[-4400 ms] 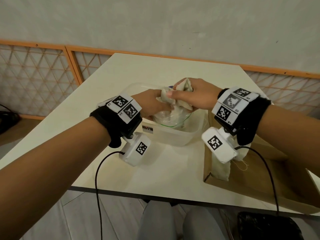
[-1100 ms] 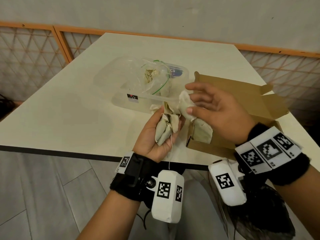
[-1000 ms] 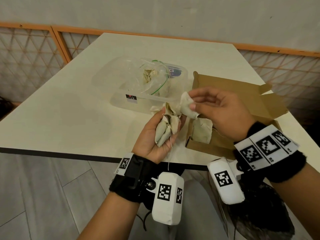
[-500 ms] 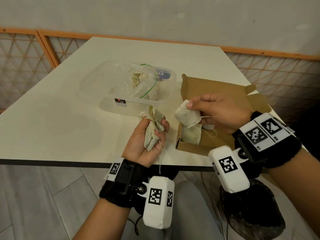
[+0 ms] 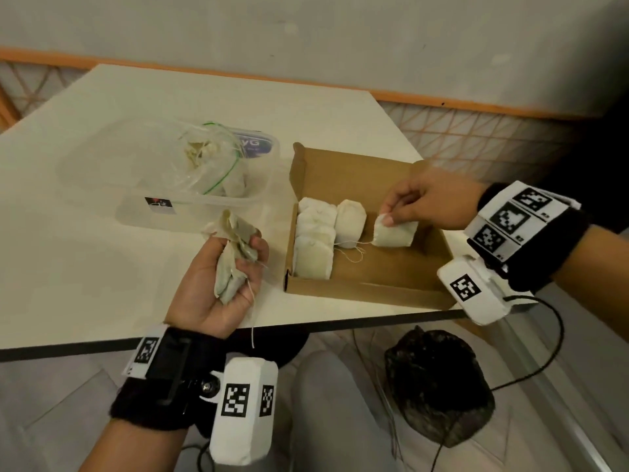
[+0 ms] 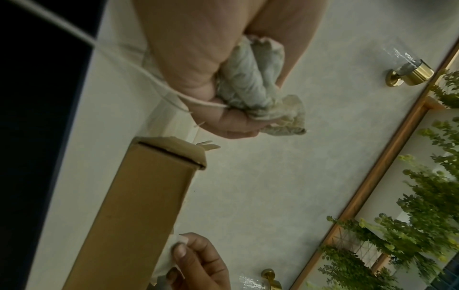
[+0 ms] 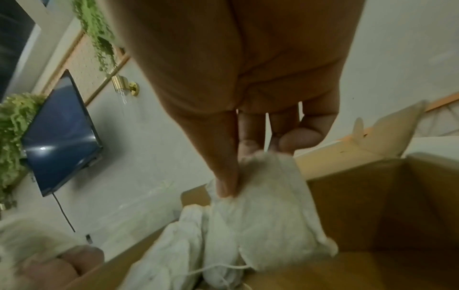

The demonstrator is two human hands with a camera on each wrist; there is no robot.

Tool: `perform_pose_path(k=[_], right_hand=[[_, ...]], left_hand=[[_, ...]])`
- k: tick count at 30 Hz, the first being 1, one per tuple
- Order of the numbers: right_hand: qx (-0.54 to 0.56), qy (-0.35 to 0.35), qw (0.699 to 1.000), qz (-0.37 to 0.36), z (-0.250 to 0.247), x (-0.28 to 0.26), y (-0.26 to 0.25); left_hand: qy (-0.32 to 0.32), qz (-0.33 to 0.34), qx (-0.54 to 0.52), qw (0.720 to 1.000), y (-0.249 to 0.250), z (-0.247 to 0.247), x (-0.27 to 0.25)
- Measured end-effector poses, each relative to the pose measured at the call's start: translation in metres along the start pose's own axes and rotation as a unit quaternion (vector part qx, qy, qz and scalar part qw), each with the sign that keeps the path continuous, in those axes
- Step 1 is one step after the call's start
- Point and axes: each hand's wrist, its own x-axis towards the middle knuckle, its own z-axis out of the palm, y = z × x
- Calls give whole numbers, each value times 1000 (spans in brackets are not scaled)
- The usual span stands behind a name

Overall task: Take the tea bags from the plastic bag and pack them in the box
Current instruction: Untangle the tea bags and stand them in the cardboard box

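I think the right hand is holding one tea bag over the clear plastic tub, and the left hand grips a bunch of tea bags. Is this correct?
Not quite. In the head view the right hand holds the tea bag over the open cardboard box, not the clear plastic tub. The rest is correct: the left hand grips a bunch of tea bags.

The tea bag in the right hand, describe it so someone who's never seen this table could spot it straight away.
Find the open cardboard box at the table's right front corner. A column of tea bags lies flat against its left wall, with one more beside them. The one you want is furthest right, the only bag in the box pinched by its top edge in the right hand.
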Motion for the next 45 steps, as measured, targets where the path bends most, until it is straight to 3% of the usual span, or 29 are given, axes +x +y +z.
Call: perform_pose_path(k=[8,17,23,27,32,40,45], right_hand=[[-51,-24,998,26,13,14,4],[-113,-2,993,29,3,29,-8],[-38,49,996,60,-20,17,-8],[61,-9,993,101,-22,-12,12],[15,55,995,83,0,-11,34],[-101,-11,994,44,-4,15,13],[-51,-93,994,33,-22,16,2]], left_hand=[[-1,8,28,1000,-1,2,0],[14,-65,34,997,9,-10,3],[19,-71,52,996,16,-14,4],[13,-80,42,996,16,-16,5],[-31,-75,83,993,15,-18,7],[-49,-76,92,992,13,-17,7],[-49,-92,76,992,12,-16,7]])
